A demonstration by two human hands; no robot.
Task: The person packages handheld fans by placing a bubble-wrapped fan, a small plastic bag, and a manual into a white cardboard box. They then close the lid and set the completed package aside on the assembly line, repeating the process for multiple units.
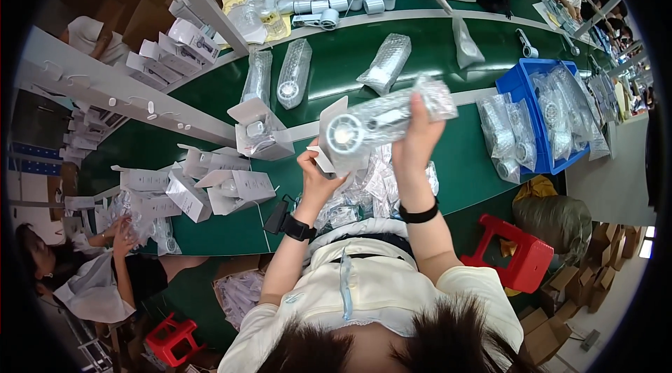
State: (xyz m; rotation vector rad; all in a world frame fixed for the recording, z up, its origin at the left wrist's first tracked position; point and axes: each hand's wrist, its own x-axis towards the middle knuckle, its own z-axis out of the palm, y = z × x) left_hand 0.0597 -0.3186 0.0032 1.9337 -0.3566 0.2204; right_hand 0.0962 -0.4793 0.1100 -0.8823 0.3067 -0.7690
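Observation:
In front of me, my right hand (418,136) grips a bubble-wrapped handheld fan (385,121) by its far end, thumb up along the wrap. The fan lies nearly level, its round white head pointing left. Behind that head is a small white box (334,111) with its flaps standing open. My left hand (320,175) closes around the box's lower side, fingers at a flap. How far the fan reaches into the box cannot be made out. Below both hands, a heap of small clear packets (374,187) covers the near table.
Open white boxes (241,187) stand to the left, one more (262,138) farther up. Bubble-wrapped fans (294,73) lie on the green belt. At right is a blue bin (505,82) of wrapped fans; a red stool (518,254) stands below. A co-worker (94,268) sits at left.

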